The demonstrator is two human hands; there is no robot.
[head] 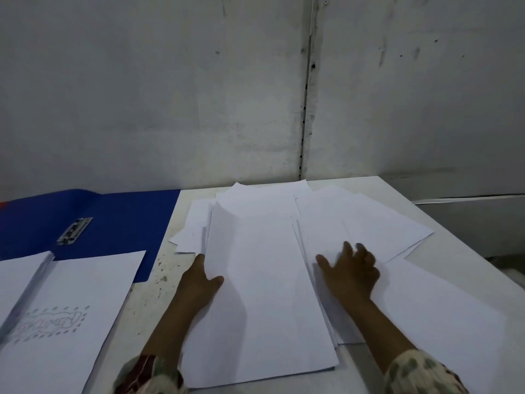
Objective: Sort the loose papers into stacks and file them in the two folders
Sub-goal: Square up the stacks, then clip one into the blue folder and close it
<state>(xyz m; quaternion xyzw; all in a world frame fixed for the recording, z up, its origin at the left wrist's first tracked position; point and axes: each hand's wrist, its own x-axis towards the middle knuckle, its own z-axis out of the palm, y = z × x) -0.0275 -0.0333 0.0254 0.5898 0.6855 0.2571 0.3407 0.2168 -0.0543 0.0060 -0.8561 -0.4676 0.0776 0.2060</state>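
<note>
L hand [199, 280] grips middle stack [264, 294] edge (thumb on top); R hand [350, 270] fingers spread on papers [369, 223].

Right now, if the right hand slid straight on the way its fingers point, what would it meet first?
The right hand lies flat on white loose paper sheets, fingers pointing towards the grey wall. Going on, it would only cross more of those sheets, then probably the white table's far edge; depth is unclear.

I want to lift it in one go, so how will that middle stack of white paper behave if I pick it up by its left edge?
The middle stack looks thin and loose, so it will probably droop. Its sheets show slightly offset edges, so they may slide apart or fan out. The left hand grips only one edge; supporting it underneath seems safer.
</note>
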